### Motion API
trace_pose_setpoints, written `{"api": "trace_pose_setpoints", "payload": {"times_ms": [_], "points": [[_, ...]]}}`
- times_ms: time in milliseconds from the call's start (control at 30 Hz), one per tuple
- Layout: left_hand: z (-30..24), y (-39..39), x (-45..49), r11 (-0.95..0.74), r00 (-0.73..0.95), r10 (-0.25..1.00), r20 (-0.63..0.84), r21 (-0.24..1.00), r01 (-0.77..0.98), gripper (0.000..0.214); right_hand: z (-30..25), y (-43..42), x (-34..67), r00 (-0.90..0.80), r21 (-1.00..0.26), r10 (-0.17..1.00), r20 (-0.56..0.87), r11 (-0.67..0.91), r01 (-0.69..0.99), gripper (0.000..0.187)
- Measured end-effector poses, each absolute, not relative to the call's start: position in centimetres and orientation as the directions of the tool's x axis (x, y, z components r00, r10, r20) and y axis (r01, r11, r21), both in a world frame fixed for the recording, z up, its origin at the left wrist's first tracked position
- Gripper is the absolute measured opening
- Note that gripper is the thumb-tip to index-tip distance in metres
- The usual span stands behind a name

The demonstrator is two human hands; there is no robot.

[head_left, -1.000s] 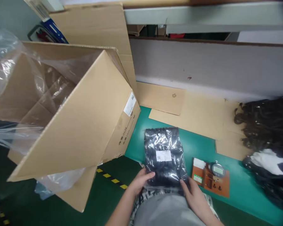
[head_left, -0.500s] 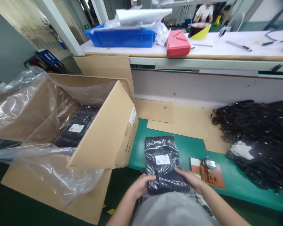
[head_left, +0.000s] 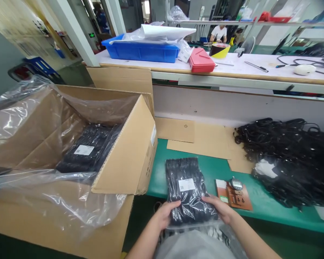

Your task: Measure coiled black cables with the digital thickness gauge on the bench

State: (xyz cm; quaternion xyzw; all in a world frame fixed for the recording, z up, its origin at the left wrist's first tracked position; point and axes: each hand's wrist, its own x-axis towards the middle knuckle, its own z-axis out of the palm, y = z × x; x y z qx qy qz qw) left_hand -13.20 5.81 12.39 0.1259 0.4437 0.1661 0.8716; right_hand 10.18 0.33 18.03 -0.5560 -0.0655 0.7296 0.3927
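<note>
A clear plastic bag of black cables [head_left: 187, 205] with a white label is held between my two hands at the front edge of the green table. My left hand [head_left: 165, 212] grips its lower left side, thumb on top. On the lower right side, my right hand [head_left: 221, 209] does the same; the fingers of both hands are hidden beneath. To the left stands an open cardboard box [head_left: 121, 162] lined with clear plastic film [head_left: 91, 205]. Inside it lies another labelled black bag [head_left: 82, 158].
A heap of black cables [head_left: 291, 154] covers the table's right side. A round gauge [head_left: 235, 183] rests on an orange card [head_left: 240, 201]. Flat cardboard sheets [head_left: 205, 142] lie behind. The shelf above bears a blue tray [head_left: 143, 52], a red box [head_left: 201, 60] and tape [head_left: 219, 50].
The view has shifted slightly, showing more of the background and of the box's inside. Both hands still hold the bag at nearly the same place.
</note>
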Motion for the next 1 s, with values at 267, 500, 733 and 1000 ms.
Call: {"api": "trace_pose_setpoints", "payload": {"times_ms": [267, 500, 733, 1000], "points": [[17.3, 6.0, -13.4, 0.827, 0.454, 0.558, -0.695, 0.513, -0.230, 0.052, 20.1, 0.9, 11.2, -0.141, -0.553, 0.716, -0.684, -0.634, -0.541, 0.045], [20.9, 14.8, -7.1, 0.688, 0.381, 0.722, -0.578, 0.657, -0.308, 0.052, 22.4, 12.1, 18.6, -0.208, -0.752, 0.805, -0.555, -0.593, -0.288, 0.057], [19.2, 28.0, 2.0, 0.598, 0.273, 0.794, -0.543, 0.616, -0.514, 0.056, 21.8, 32.4, 27.4, -0.403, -0.769, 0.725, -0.559, -0.634, -0.075, 0.053], [17.0, 30.5, 7.4, 0.519, 0.144, 0.769, -0.622, 0.478, -0.709, 0.050, 20.8, 45.6, 28.3, -0.547, -0.780, 0.559, -0.623, -0.498, 0.379, 0.042]]}}
